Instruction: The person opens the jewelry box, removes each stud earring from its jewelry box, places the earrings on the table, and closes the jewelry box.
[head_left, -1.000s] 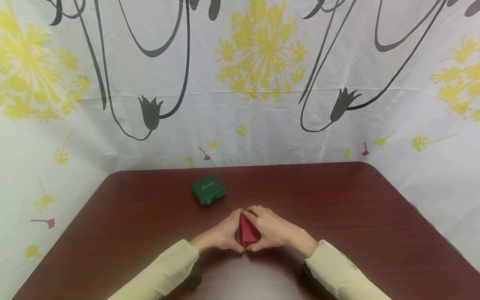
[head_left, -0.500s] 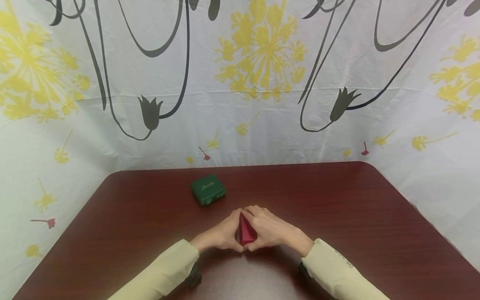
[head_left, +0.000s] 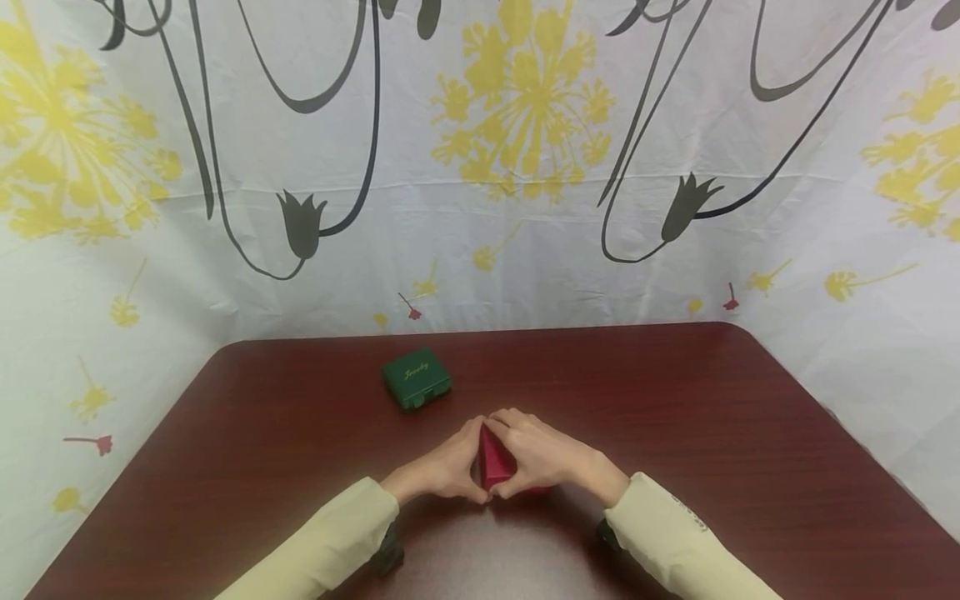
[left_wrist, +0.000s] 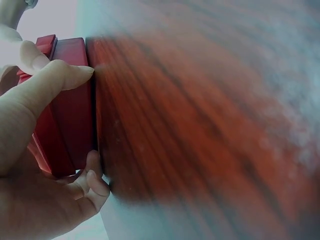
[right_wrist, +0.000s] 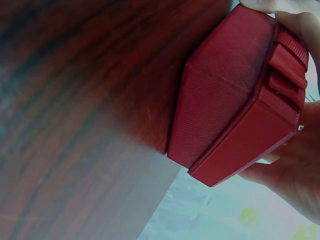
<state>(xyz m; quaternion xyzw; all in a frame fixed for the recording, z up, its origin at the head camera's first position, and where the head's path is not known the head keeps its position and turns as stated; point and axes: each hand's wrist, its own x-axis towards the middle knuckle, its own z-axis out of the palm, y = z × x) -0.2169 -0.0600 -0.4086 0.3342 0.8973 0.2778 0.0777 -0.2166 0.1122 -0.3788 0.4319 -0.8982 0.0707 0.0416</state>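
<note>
A red gift box (head_left: 494, 463) sits on the table between both hands, partly covered by them in the head view. In the right wrist view its lid (right_wrist: 245, 145) fits over a tapered lower part, and a ribbon bow (right_wrist: 289, 72) tops it. My left hand (head_left: 448, 467) grips the box from the left, thumb at the near side and fingers at the far side, low by the tabletop. From the right, my right hand (head_left: 546, 454) spans the top with its thumb at the near edge of the lid. The fingertips of both hands meet at the far end.
A dark green box (head_left: 417, 379) with gold "Jewelry" lettering and a front latch stands farther back, left of the hands. Beneath everything is a dark red-brown wooden table (head_left: 675, 400). Behind it hangs a white cloth (head_left: 465, 233) printed with flowers.
My right hand has shifted slightly to the left over the box, bringing its thumb closer to the left thumb. The left hand and the green box have stayed put.
</note>
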